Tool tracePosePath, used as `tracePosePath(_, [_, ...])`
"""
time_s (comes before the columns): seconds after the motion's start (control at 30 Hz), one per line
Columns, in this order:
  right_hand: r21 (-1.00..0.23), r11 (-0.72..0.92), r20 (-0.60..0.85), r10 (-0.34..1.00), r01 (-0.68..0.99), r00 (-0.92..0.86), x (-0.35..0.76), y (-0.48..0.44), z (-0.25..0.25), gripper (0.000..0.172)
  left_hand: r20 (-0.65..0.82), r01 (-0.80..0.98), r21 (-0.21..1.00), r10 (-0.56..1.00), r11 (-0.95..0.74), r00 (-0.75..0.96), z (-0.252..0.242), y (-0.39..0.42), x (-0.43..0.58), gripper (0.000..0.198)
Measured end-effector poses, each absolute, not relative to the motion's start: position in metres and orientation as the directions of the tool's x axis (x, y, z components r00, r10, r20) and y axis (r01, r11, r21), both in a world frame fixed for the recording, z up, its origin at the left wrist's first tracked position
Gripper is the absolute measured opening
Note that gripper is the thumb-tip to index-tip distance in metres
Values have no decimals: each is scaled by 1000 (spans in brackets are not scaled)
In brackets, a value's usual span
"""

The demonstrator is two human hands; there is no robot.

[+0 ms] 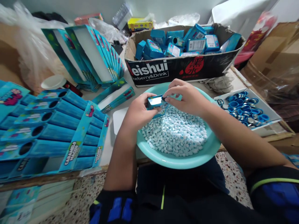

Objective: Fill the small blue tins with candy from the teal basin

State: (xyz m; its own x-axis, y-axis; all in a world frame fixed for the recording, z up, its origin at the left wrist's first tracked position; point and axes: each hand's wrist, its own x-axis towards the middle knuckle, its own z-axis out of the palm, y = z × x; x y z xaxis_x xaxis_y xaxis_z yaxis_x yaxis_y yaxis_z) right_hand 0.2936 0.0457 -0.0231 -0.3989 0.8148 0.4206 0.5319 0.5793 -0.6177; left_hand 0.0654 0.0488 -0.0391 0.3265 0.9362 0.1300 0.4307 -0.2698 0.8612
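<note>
Hundreds of pebbly blue-white candies [175, 132] in a teal plastic basin [173, 161], shiny blue tin [155, 102] above, left hand [139, 112] cradling it, right hand [188, 98] pinching its edge.

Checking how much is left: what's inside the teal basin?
The teal basin holds a heap of small pale-blue candies, covering its floor, so the bottom cannot be seen. The left hand and right hand, holding a blue tin above it, hide the far side.
</note>
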Motion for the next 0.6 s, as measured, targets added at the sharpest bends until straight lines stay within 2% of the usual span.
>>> tracePosePath(0.17, [-604,616,418,785,505,-457,293,47,-27,20,109,422,865,923,-271,369,-38,50,65,46])
tracePosePath(0.33, [-683,537,410,843,496,-348,291,46,-26,15,156,400,865,920,-303,359,-38,48,65,44])
tracePosePath(0.47, [-762,499,382,861,413,-335,289,43,-27,33,154,450,830,911,-329,382,-37,47,64,45])
tracePosePath(0.6, [-771,504,378,854,390,-358,291,43,-30,46,149,457,825,908,-331,391,-36,46,63,45])
